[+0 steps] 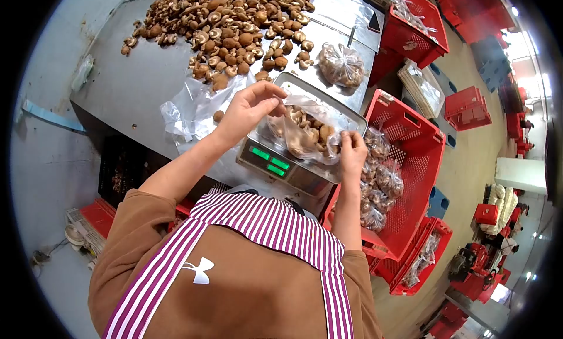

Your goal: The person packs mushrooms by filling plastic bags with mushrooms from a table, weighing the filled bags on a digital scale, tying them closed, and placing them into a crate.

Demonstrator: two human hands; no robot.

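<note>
A clear plastic bag of brown mushrooms (308,134) lies on the metal pan of a weighing scale (291,81), its mouth spread apart. My left hand (253,111) is at the bag's left edge, fingers curled in and closed on the film. At the opposite edge, my right hand (353,157) pinches the plastic between thumb and fingers. Green digits glow on the scale's display (268,161), whose figures I cannot read. Loose plastic bags (190,113) lie left of the scale, with a single mushroom (219,116) among them.
A large heap of loose mushrooms (229,31) covers the far part of the metal table (111,98). A tied bag of mushrooms (341,66) stands behind the scale. On the right, a red crate (413,180) holds several filled bags, with more red crates (419,34) around it.
</note>
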